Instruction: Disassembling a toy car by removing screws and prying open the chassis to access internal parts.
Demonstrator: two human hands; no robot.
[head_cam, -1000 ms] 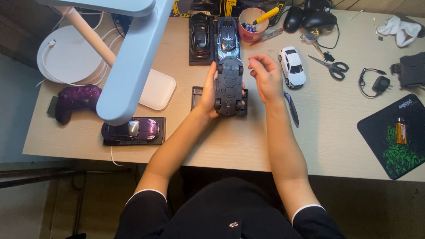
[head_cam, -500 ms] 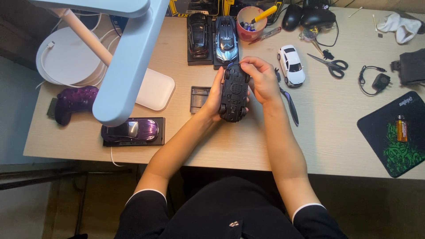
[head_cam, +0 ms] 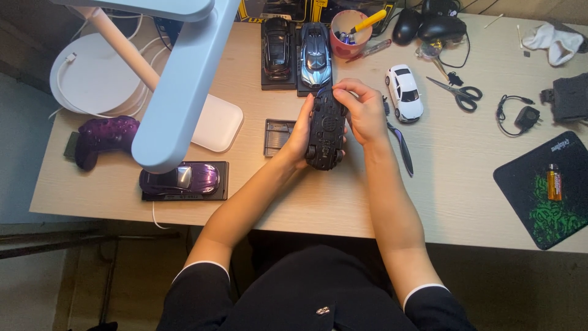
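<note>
Toy car: a dark model car is held belly-up above the middle of the counter, its flat underside and small wheels turned toward the camera, nose pointing away from the person.
Left hand: the left hand is curled around the car's left flank from below — closed on it, fingers mostly hidden behind the body.
Right hand: the right hand is closed over the far right end of the car, thumb and fingertips pinched at its nose; exactly what is pressed there cannot be told.
Close by: a small dark tray lies just left of the hands, a dark slim tool just right of them.
Further out: a blue display car, a black display car and a white toy car stand beyond the hands; scissors and a pink cup are farther off.
Risk – slip: the car is carried only by two side grips, so a twist at the nose could be enough for it to drop onto the tray.
Risk – breakage: small wheels or underside clips could be snapped if the pinch is forced.
Risk – knock: the display cars just beyond could be struck by the nose.
</note>
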